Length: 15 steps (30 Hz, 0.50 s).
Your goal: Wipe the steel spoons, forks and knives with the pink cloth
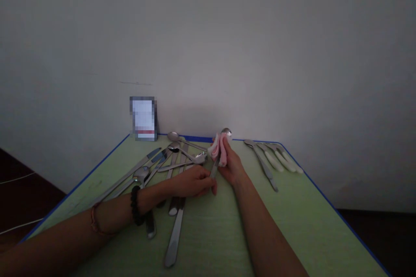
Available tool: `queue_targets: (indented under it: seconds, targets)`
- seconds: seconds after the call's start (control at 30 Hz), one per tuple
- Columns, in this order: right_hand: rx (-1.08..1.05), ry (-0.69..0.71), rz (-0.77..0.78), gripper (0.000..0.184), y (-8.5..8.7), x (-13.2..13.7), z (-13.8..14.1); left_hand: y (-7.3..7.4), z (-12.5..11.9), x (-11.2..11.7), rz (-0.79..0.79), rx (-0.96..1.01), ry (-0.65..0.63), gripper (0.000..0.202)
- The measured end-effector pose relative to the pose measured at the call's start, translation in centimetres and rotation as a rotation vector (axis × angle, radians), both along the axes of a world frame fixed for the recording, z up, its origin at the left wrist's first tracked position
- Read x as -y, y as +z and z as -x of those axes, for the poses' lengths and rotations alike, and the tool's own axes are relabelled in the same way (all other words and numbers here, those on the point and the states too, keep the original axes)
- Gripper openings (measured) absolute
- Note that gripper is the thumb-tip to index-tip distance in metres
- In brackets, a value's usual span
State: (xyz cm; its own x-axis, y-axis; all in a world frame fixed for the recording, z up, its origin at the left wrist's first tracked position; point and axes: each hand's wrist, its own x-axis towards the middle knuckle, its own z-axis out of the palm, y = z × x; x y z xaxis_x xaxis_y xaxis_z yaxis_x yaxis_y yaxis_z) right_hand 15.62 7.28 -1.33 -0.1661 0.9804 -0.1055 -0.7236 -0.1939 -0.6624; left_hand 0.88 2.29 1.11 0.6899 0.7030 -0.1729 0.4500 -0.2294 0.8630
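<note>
My left hand (195, 181) is closed on the handle of a metal spoon (215, 169), near its lower end. My right hand (231, 162) grips a folded pink and white cloth (222, 151), which is wrapped around the upper part of the same spoon. The spoon's bowl shows above the cloth, tilted away from me. Under and beside my left wrist lies a loose heap of spoons and table knives (173, 242), some of them partly hidden by my forearm.
Right of my hands, a metal spoon (262, 164) lies alongside several pieces of cutlery with pale handles (276, 162). A lit, blurred-out device screen (143, 117) stands at the back left against the wall (208, 43). The green table (208, 242) has a blue edge.
</note>
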Motion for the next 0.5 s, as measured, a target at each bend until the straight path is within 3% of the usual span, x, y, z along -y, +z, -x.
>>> queue_targets:
  seconds: [0.5]
  targets:
    - [0.028, 0.002, 0.003, 0.030, 0.25, 0.29, 0.06, -0.44, 0.07, -0.09, 0.004, 0.019, 0.006, 0.032]
